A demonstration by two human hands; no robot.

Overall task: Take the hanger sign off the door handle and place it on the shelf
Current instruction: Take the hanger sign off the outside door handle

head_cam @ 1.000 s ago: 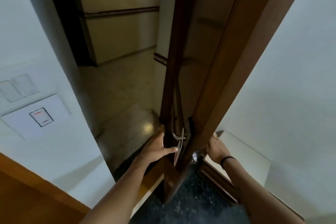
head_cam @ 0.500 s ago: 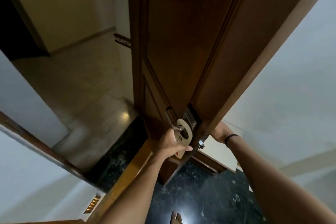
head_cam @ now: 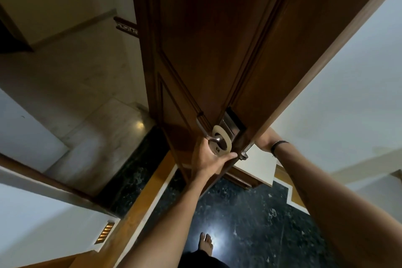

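Note:
A cream hanger sign (head_cam: 226,139) hangs by its round loop on the silver outer door handle (head_cam: 204,131) of the dark wooden door (head_cam: 217,39). My left hand (head_cam: 206,159) grips the sign's lower part, thumb across it, so most of the sign below the loop is hidden. My right hand (head_cam: 264,139), with a dark band at the wrist, reaches behind the door's edge; its fingers are out of sight. A white-topped shelf (head_cam: 258,164) with a wooden front sits just behind the door.
The open door stands between a beige corridor floor (head_cam: 76,85) on the left and a black marble floor (head_cam: 250,224) inside. My bare foot (head_cam: 206,242) is on the marble. A white wall (head_cam: 348,93) runs along the right, and a small wall light (head_cam: 104,231) sits low left.
The view has swung from the door's edge to its outer face. My left hand went from the door edge to the hanger sign and took hold of it. The right hand stayed behind the door.

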